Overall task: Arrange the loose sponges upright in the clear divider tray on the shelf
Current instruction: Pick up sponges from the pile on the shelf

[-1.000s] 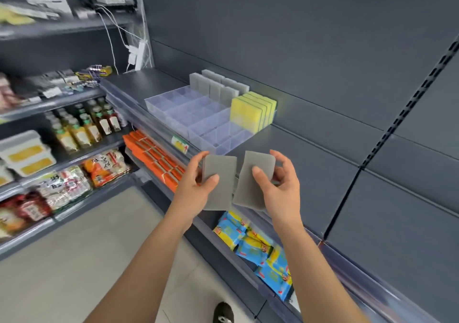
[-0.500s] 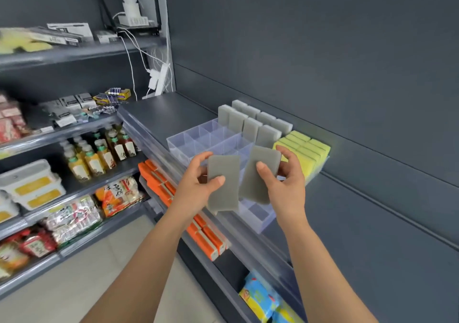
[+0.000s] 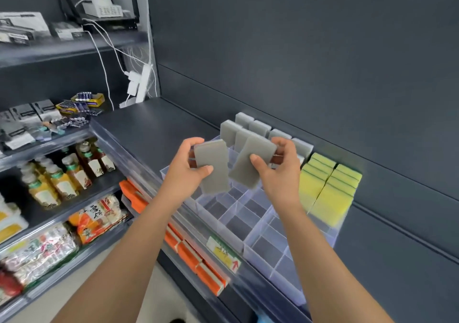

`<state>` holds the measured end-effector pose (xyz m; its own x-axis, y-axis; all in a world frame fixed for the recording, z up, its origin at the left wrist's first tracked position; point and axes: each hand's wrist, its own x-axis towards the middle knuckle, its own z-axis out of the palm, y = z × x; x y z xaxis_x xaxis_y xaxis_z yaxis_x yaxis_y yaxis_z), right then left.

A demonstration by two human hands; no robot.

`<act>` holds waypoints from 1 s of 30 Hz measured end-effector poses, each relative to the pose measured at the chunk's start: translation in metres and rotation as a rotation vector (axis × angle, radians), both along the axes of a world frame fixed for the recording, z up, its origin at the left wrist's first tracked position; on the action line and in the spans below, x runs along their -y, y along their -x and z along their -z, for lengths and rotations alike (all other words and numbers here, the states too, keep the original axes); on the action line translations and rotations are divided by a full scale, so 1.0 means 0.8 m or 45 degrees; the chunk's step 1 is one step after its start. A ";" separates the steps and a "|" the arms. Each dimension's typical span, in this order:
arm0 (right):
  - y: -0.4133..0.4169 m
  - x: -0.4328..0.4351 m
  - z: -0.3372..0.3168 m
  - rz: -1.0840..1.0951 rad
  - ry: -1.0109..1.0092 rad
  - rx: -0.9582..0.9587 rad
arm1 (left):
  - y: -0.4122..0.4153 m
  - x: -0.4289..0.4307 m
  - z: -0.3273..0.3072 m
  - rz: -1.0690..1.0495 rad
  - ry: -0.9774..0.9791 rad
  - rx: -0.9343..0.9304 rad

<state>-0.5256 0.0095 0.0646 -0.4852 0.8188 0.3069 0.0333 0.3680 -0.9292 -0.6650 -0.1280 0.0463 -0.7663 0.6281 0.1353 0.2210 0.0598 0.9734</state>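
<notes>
Hovering over the clear divider tray (image 3: 258, 250), the left hand (image 3: 185, 174) grips 1 grey sponge (image 3: 213, 166) and the right hand (image 3: 279, 176) grips a 2nd sponge (image 3: 250, 163), thumbs in front, fingers curled behind. At 12 o'clock, standing grey sponges (image 3: 258, 127) line the tray's back; yellow sponges (image 3: 327, 188) stand at 3 o'clock.

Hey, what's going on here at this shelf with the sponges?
A person is stocking a shelf. The left hand grips one grey sponge and the right hand grips a second grey sponge, both above the clear divider tray. Other grey sponges already stand upright in its back compartments, yellow sponges at its right end; the near compartments hold nothing yet.
</notes>
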 end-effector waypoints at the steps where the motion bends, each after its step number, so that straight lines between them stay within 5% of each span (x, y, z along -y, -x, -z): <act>1: 0.013 -0.003 0.002 0.029 -0.011 0.008 | 0.018 -0.006 0.000 0.010 -0.006 -0.016; 16: 0.137 -0.012 0.051 0.462 -0.126 0.348 | 0.186 -0.076 0.005 0.390 0.054 -0.183; 22: 0.143 -0.009 0.063 0.465 -0.388 0.584 | 0.199 -0.096 0.009 0.534 0.092 -0.288; 30: 0.147 -0.010 0.072 0.466 -0.388 0.832 | 0.208 -0.112 0.014 0.691 0.186 -0.453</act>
